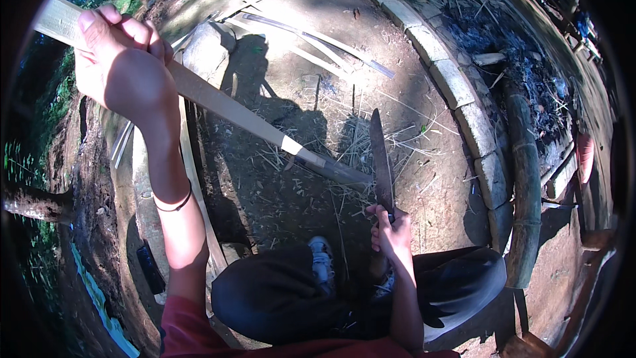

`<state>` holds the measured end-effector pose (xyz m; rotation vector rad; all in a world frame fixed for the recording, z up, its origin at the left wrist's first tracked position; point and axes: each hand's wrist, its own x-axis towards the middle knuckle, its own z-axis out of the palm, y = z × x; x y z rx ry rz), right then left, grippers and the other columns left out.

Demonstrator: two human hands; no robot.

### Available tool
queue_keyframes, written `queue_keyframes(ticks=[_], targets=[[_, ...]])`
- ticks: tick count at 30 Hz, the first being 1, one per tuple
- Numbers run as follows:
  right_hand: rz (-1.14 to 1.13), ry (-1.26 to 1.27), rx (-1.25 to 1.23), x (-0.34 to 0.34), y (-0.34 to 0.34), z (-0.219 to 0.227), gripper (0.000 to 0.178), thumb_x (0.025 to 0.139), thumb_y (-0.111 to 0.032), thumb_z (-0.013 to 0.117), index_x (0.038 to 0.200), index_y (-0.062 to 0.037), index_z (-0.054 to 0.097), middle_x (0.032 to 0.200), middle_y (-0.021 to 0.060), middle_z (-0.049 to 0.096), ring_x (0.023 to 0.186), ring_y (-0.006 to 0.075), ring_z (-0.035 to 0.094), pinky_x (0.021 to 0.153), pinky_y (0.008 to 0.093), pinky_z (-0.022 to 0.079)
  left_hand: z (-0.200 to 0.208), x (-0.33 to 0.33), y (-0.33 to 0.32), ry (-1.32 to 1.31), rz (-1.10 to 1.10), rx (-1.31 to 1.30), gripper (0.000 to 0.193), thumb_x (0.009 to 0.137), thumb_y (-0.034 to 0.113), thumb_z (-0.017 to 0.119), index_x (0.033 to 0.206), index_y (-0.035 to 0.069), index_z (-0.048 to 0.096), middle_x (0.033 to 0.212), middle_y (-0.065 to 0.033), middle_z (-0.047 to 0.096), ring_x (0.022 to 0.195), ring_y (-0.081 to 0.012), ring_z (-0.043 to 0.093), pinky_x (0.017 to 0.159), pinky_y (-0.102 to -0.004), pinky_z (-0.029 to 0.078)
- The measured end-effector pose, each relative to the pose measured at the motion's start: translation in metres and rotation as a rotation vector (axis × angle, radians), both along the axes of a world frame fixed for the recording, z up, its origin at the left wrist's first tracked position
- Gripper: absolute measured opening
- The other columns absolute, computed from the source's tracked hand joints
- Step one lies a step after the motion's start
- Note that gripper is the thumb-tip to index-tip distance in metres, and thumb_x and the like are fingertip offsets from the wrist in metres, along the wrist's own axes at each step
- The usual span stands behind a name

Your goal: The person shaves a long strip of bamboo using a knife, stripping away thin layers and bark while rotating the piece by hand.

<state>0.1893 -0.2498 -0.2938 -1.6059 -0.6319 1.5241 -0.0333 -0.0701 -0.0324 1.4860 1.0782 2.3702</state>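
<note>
My left hand (119,59), raised at the upper left, is closed around a long, flat bamboo strip (228,107). The strip slants down toward the middle, and its far end lies close to the blade of a machete (381,159); whether they touch, I cannot tell. My right hand (392,229) grips the machete by its handle, with the blade pointing up and away from me. Thin shavings (358,139) are scattered on the ground around the blade. The machete's handle is mostly hidden by my fingers.
Several bamboo strips (318,43) lie on the dirt ahead, near a pale rock (207,46). A curved brick border (454,83) rings an ash-filled fire pit (523,53) at right. A thick bamboo pole (525,192) leans there. My shoe (321,262) is below.
</note>
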Motion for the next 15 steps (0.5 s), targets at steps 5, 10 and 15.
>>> queue_keyframes(ticks=[5,10,15], targets=[[0.074,-0.11,0.007,-0.036,0.006,-0.025,0.024,0.095,-0.02,0.055,0.087,-0.0001,0.066,0.051,0.0049,0.052,0.04,0.0126,0.051,0.041,0.0311,0.041,-0.001,-0.01,0.007,-0.036,-0.072,0.056,0.028,0.097,0.029,0.047,0.085,0.004,0.049,0.064,-0.0046,0.044,0.051,-0.0112,0.039,0.045,-0.0227,0.029],[0.101,-0.215,0.228,-0.082,0.004,-0.034,0.027,0.094,-0.017,0.054,0.078,0.0033,0.061,0.054,0.0131,0.055,0.049,0.0236,0.058,0.051,0.0378,0.043,-0.018,-0.004,-0.009,0.107,-0.371,-0.129,0.041,0.096,0.044,0.035,0.089,0.005,0.046,0.076,-0.0072,0.044,0.061,-0.0177,0.042,0.056,-0.0296,0.035],[0.151,-0.168,0.226,-0.105,0.01,-0.044,0.029,0.094,-0.019,0.054,0.077,0.0043,0.058,0.056,0.0166,0.056,0.052,0.0327,0.059,0.05,0.0398,0.041,-0.09,0.004,-0.012,0.125,-0.257,-0.244,0.032,0.099,0.035,0.037,0.082,0.009,0.04,0.062,-0.0024,0.035,0.05,-0.0102,0.036,0.047,-0.0243,0.031]])
